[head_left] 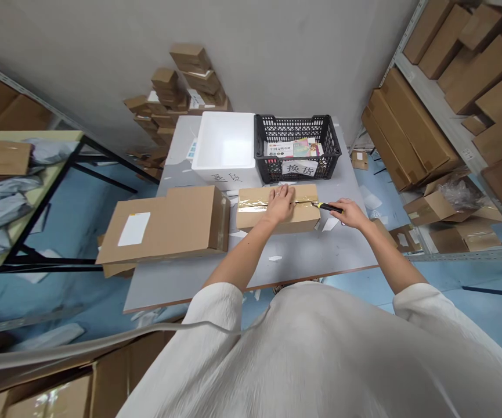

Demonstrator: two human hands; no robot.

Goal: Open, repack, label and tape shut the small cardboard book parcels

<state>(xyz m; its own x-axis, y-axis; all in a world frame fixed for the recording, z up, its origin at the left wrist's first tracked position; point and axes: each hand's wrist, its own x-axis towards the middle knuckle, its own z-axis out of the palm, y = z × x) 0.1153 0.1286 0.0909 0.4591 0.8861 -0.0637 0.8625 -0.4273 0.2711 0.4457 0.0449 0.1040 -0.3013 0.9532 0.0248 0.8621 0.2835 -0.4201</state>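
A taped cardboard box [251, 219] lies lengthwise on the grey table [272, 270] in front of me. My left hand [280, 203] rests on its top with the fingers spread across the shiny tape. At the box's right end, my right hand [350, 213] grips a box cutter [329, 207] with a black and yellow handle. The cutter's tip meets the box top near the end of the tape seam; how deep it sits I cannot tell.
Behind the box stand a white foam bin [227, 139] and a black plastic crate [333, 142] holding books. A larger cardboard box [176, 223] covers the table's left side. Shelves [433, 96] of boxes rise at the right; a rack [54, 200] with grey parcels stands left.
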